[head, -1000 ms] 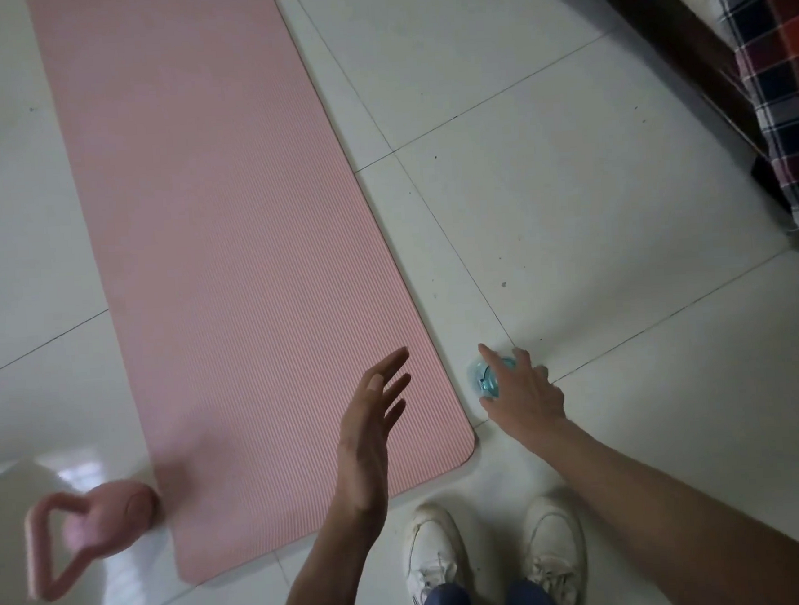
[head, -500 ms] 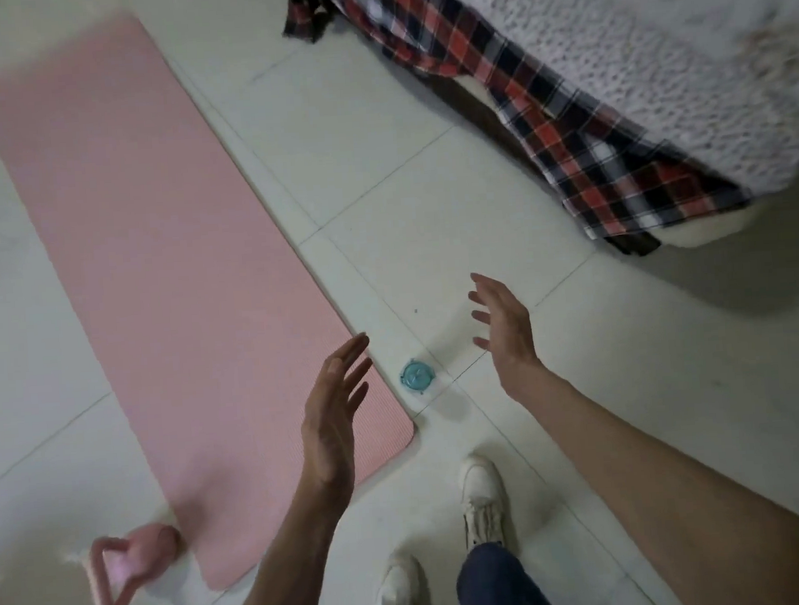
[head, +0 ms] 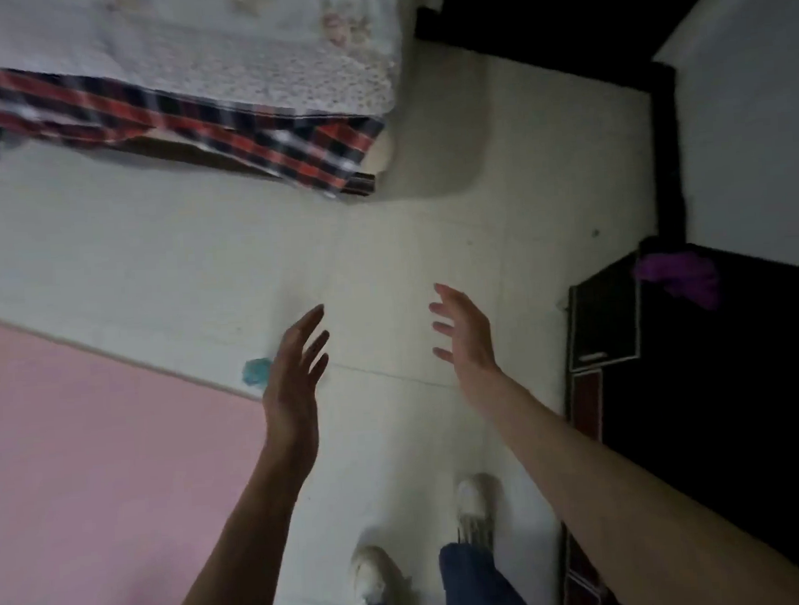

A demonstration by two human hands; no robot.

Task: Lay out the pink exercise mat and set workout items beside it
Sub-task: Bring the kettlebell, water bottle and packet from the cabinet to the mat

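Pale tiled floor [head: 151, 252] carries the pink exercise mat [head: 93, 452], unrolled flat; a small teal item [head: 255, 372] sits just beside its edge. Left hand [head: 294, 379] and right hand [head: 465, 340] hover spread open, empty. Further items probably remain.

Single head view, looking steeply down at floor [head: 199, 267], arms reaching forward.

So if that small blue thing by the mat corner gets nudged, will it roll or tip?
The small blue thing is blurred and partly behind the left hand. It looks rounded, so it may roll on the smooth tiled floor. It seems small, so probably light.
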